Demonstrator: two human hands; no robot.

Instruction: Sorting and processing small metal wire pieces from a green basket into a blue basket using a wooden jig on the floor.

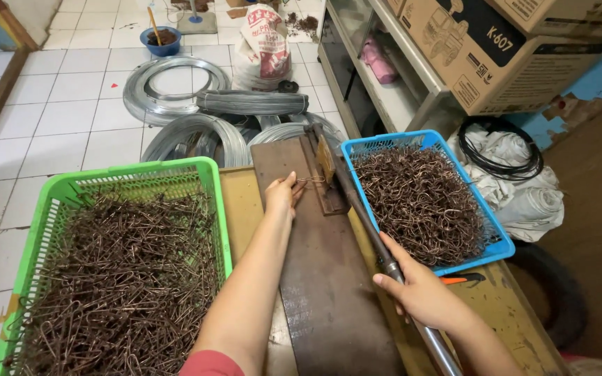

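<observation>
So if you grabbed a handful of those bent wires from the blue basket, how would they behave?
The wires would likely come up in a tangled clump, since they lie hooked together. Each looks thin but stiff, holding its bend. The blue basket, heaped full, is probably heavy to push.

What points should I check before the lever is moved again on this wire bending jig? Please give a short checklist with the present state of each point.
1. Wire piece sits at the jig head: ok, the left hand holds it there.
2. Left fingertips away from the bending point: cannot tell, they are very near it.
3. Right hand grips the lever handle: ok, fingers wrap the metal bar.
4. Brown metal plate lies flat on the bench: ok.
5. Green basket of wire pieces within reach of the left hand: ok.
6. Blue basket has room for more: ok, though it is rather full.
</observation>
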